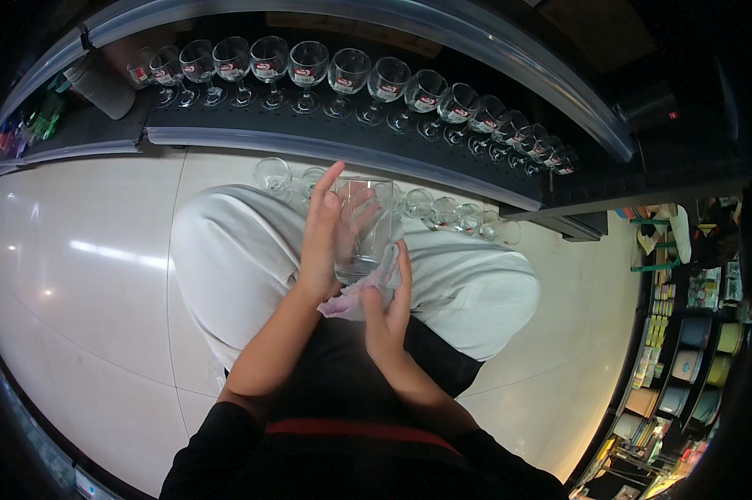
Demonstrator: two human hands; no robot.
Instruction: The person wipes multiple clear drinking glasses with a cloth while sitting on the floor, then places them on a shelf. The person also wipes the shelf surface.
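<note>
A clear drinking glass (364, 225) is held upright above my lap, its rim towards the shelf. My left hand (323, 234) grips it from the left side, with fingers showing through the glass. My right hand (389, 306) holds a pink and grey cloth (366, 290) against the lower right of the glass. Behind my knees, several clear glasses stand on the floor, among them one at the left (273, 175) and others at the right (444, 211).
Several stemmed glasses (309, 62) with red labels line a dark shelf (288, 128) with a clear plastic edge strip. A grey container (103, 84) stands at its left. At the far right are shelves of goods (688, 369) and a green-legged stool (654, 244).
</note>
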